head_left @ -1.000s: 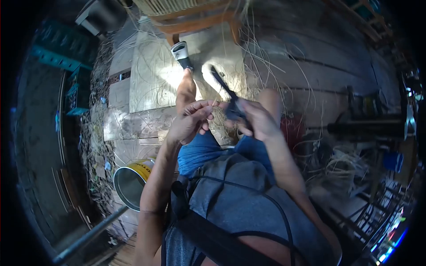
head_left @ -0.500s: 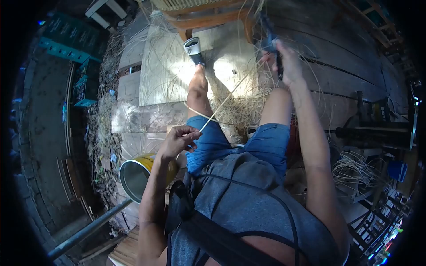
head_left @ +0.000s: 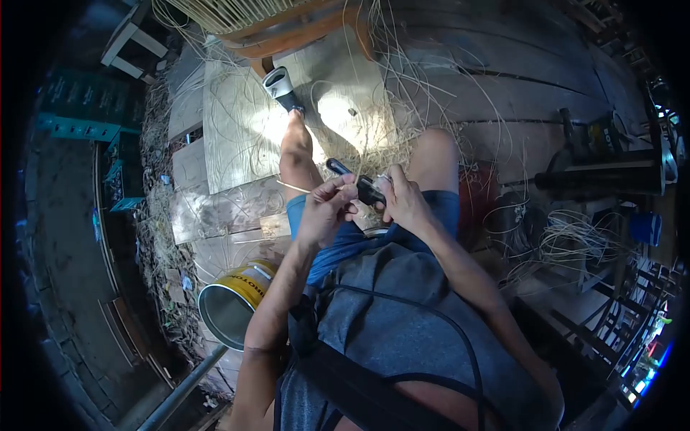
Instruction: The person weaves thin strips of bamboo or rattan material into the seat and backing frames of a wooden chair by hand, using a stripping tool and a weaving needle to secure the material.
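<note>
My left hand is over my lap with fingers pinched on a thin pale cane strip, whose short end sticks out to the left. Close beside it, my right hand is wrapped round a dark hand tool. One black end of the tool points up and left, past the left fingertips. Its exact kind cannot be made out, and the hands partly hide where tool and strip meet.
A wooden chair with a woven cane seat stands ahead, over a plywood sheet strewn with cane shavings. A yellow bucket lies at my left. Coiled cane strands and a black metal frame are at right. Green crates stand far left.
My right hand has come back from near the chair to my lap, bringing the tool beside my left hand. The long cane strip stretched between the hands now shows only a short end.
</note>
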Tool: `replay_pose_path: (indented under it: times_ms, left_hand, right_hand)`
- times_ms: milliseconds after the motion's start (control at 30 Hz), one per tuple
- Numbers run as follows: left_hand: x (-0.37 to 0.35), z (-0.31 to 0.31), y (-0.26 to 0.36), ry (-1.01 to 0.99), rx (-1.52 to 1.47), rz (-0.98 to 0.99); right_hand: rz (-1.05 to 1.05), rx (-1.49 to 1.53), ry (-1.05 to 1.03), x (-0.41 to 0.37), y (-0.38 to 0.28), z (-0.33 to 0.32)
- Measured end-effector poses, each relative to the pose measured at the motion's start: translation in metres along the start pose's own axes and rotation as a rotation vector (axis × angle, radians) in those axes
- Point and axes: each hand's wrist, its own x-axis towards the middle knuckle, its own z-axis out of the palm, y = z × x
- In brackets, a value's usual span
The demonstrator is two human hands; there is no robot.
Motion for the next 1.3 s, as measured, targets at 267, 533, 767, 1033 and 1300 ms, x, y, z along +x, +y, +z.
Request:
replay_pose_path:
  times_ms: [267, 533, 767, 1033, 1300]
  left_hand:
    - [-0.016, -0.008, -0.022, 0.036, -0.094, 0.016]
    - [-0.048, 0.001, -0.009, 0.237, 0.301, -0.049]
    - [-0.049, -0.016, -0.007, 0.085, 0.428, 0.071]
    - [-0.074, -0.002, -0.003, 0.233, 0.791, 0.472]
    - [-0.155, -0.004, 0.035, 0.247, 0.978, 0.445]
  right_hand:
    - [-0.124, 0.136, -0.094, 0.0, -0.017, 0.025]
    - [-0.094, 0.049, -0.349, 0.012, -0.006, 0.018]
    - [-0.419, -0.077, -0.201, 0.006, -0.026, 0.031]
    - [-0.463, -0.068, 0.052, 0.029, -0.037, 0.015]
    - [-0.359, 0.185, 0.093, 0.074, -0.061, -0.036]
